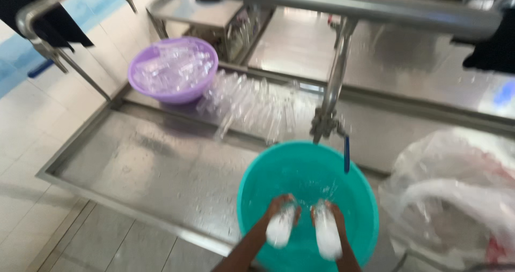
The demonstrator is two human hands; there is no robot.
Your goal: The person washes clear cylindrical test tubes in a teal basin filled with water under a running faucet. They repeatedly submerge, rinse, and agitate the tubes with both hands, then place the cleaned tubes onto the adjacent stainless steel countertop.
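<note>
A teal basin holding water sits in a long steel trough under a tap. My left hand grips a clear plastic bottle inside the basin. My right hand grips a second clear bottle beside it. Both bottles are blurred and point toward me. Water splashes between my hands.
A purple basin full of clear bottles stands at the trough's far left, with several more clear bottles lying next to it. A steel tap pipe with a blue handle hangs over the teal basin. A large clear plastic bag sits at right.
</note>
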